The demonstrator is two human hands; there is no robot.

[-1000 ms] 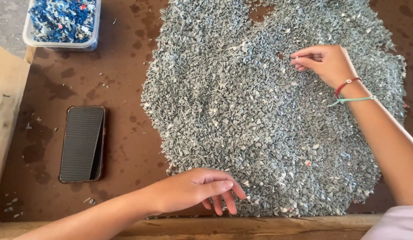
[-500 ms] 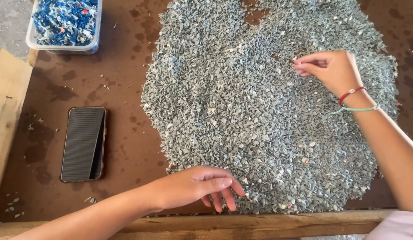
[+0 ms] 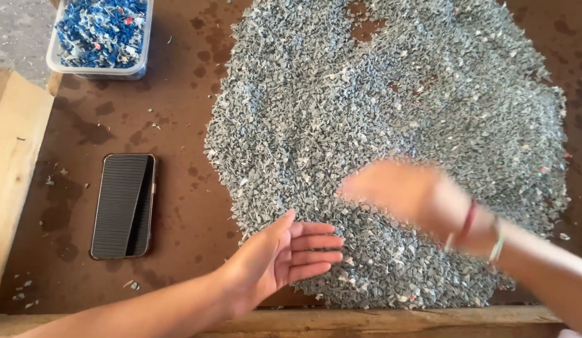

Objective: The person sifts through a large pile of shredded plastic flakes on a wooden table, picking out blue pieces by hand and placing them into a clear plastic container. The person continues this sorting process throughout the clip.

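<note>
The left hand lies palm up at the near edge of the grey flake pile, fingers straight and together, thumb raised, forearm running back toward the lower left. The right hand hangs over the pile's near half, blurred; it seems loosely cupped, with bands round the wrist and the forearm slanting to the lower right.

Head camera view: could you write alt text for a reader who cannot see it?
A left hand lies palm-up at the edge of a grey heap of plastic flakes on a brown table, the blurred right hand above it. A phone lies left.
</note>
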